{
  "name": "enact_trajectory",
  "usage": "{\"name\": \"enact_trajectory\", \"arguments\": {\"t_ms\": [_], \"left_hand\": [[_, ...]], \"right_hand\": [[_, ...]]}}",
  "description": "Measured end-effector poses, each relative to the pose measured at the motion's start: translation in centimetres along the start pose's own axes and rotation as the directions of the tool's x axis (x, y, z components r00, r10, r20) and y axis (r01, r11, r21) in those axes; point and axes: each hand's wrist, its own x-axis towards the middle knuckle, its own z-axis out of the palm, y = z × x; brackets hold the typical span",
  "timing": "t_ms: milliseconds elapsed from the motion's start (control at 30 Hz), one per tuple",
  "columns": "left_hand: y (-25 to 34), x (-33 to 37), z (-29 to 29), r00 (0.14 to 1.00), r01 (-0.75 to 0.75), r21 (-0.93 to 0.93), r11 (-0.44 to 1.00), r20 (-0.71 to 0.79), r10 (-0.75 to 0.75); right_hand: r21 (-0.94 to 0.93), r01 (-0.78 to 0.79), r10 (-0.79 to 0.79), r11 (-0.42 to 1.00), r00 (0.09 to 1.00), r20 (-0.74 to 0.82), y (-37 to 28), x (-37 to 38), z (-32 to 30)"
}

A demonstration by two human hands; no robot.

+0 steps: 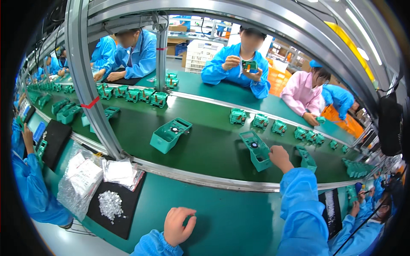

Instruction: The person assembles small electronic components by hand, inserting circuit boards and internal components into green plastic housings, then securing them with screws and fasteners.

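My right hand reaches over the conveyor belt with its fingers curled against the right edge of a green plastic housing. That housing has a round black part with a pale centre inside it; my fingertips are partly hidden. Nothing is in my left hand, which hovers over the near green bench top with thumb and forefinger apart. Another green housing, with a similar round part, lies on the belt to the left. Just right of my right hand is a further green housing.
A metal post rises at the left. Green assemblies line the belt's far side. On the near bench, a black mat bears small clear pieces beside plastic bags. Co-workers sit opposite and to both sides; one person holds a green part.
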Motion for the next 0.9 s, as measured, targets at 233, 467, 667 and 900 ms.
{"name": "enact_trajectory", "arguments": {"t_ms": [233, 467, 667, 900], "left_hand": [[1.0, -0.4, -0.7, 1.0, -0.009, -0.022, 1.0, -0.004, 0.009], [0.1, -1.2, -0.8, 0.987, -0.127, 0.004, 0.992, 0.105, 0.126], [-0.2, -3.5, -8.0, 0.978, 0.07, 0.281, 0.957, -0.208, -0.01], [-2.9, -8.0, -15.2, 0.863, 0.493, 0.588, 0.641, -0.423, -0.276]], "right_hand": [[-0.301, -0.05, 0.008, 0.952, 0.99, -0.141, -6.9, 2.6, -1.7], [0.704, -0.15, -0.248, 0.694, 0.869, 0.429, -29.2, 3.2, 5.3], [0.732, 0.097, -0.285, 0.674, 0.948, 0.138, -27.6, 5.6, 8.9], [0.124, 0.917, -0.923, 0.38, 0.385, -0.015, -20.8, -5.9, -1.3]]}}
